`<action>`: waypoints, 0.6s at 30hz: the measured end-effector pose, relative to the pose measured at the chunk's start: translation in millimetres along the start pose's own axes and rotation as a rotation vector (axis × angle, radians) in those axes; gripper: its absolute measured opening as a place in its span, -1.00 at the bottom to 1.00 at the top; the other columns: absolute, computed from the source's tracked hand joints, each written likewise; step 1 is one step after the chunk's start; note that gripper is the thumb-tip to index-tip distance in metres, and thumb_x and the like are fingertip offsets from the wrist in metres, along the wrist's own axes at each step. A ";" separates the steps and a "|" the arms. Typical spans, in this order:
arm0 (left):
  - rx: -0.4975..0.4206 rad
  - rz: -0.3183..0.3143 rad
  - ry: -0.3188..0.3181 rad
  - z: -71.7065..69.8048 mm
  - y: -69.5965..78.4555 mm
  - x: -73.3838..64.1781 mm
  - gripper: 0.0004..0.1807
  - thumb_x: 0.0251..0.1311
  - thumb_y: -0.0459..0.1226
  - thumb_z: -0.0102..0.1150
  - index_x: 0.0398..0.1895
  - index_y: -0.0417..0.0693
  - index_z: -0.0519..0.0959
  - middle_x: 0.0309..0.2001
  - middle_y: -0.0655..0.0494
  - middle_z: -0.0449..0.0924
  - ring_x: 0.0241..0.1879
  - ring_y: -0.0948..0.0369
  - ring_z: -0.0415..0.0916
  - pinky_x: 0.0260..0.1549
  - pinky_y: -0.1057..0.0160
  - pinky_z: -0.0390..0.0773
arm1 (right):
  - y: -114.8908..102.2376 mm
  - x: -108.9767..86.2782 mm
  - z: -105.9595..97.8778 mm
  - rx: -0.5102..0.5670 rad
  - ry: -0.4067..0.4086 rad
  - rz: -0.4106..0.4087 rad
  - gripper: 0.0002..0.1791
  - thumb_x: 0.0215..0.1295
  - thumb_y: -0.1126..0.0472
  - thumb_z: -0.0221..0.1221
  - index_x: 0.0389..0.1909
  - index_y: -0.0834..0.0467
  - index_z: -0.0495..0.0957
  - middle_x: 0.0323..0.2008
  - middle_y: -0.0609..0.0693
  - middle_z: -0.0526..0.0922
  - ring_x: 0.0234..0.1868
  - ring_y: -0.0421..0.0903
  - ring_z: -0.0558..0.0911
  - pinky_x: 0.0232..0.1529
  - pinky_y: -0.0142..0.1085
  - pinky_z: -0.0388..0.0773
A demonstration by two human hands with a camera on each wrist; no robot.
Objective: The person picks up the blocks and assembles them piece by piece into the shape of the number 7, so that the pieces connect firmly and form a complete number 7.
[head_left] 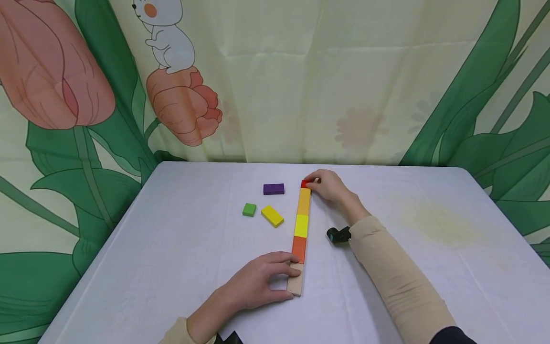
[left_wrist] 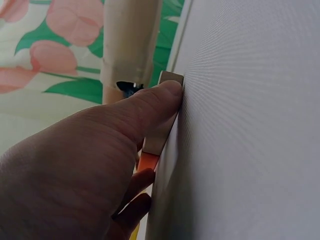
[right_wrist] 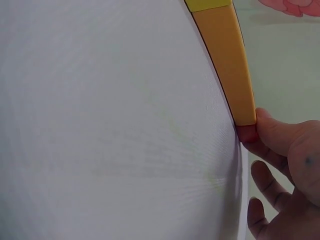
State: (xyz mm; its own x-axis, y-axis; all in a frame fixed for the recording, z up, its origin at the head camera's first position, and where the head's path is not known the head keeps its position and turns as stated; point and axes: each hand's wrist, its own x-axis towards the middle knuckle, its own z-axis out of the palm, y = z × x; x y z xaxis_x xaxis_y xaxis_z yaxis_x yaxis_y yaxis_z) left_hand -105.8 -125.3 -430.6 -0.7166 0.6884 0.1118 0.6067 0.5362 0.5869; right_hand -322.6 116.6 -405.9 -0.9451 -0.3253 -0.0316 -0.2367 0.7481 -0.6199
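Note:
Several blocks form a straight row running away from me across the table. My right hand [head_left: 328, 185] pinches the small red block [right_wrist: 247, 133] at the far end of the row. Behind it comes a light-orange block [head_left: 303, 201], then a yellow block [head_left: 301, 226] and a dark-orange block [head_left: 299, 249]. A plain wooden block [head_left: 294, 285] makes the near end. My left hand [head_left: 258, 282] holds this wooden block, with the thumb at its near end and the fingertips by its seam with the dark-orange block.
Left of the row lie a purple block [head_left: 273, 189], a green block [head_left: 249, 209] and a second yellow block [head_left: 272, 216], set at a slant. White cloth covers the table [head_left: 172, 229]. A printed curtain [head_left: 275, 95] hangs behind its far edge.

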 end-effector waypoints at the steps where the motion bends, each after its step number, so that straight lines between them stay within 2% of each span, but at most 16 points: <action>1: 0.000 0.002 0.000 -0.2 0.1 0.0 -0.58 0.19 -0.08 0.46 0.13 0.18 0.69 0.24 0.35 0.49 0.24 0.33 0.41 0.23 0.23 0.45 | 0.0 -0.2 0.1 0.001 0.002 -0.007 -0.69 0.46 0.21 0.19 0.13 0.18 0.67 0.09 0.13 0.61 0.03 0.09 0.48 0.17 -0.05 0.45; 5: -0.004 0.004 -0.006 -1.0 1.1 0.3 -0.58 0.17 -0.09 0.47 0.13 0.19 0.69 0.24 0.35 0.49 0.24 0.33 0.41 0.22 0.22 0.46 | -0.3 -2.1 -0.2 0.006 0.006 -0.020 -0.70 0.45 0.21 0.20 0.12 0.19 0.68 0.09 0.14 0.61 0.03 0.09 0.48 0.17 -0.04 0.44; 13: -0.008 -0.018 -0.026 -0.7 2.6 1.3 -0.57 0.18 -0.07 0.46 0.14 0.22 0.69 0.26 0.37 0.48 0.26 0.33 0.39 0.23 0.20 0.45 | 0.9 -4.9 1.8 0.027 -0.001 0.036 -0.67 0.44 0.15 0.22 0.15 0.13 0.66 0.09 0.09 0.59 0.00 0.08 0.46 0.07 -0.09 0.49; 18: -0.010 -0.016 -0.016 -1.1 2.7 0.5 -0.57 0.15 -0.09 0.49 0.12 0.23 0.69 0.26 0.38 0.47 0.25 0.33 0.39 0.22 0.21 0.46 | 0.0 -6.0 3.3 0.043 0.009 0.045 -0.64 0.42 0.13 0.25 0.17 0.13 0.65 0.09 0.09 0.58 -0.02 0.08 0.47 0.04 -0.08 0.49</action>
State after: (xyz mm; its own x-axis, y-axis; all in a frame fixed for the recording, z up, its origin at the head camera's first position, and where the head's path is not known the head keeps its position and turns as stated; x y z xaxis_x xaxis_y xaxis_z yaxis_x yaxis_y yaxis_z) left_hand -105.0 -124.0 -428.0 -0.7208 0.6874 0.0893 0.5915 0.5428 0.5962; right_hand -316.2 116.7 -408.3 -0.9566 -0.2864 -0.0535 -0.1841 0.7364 -0.6510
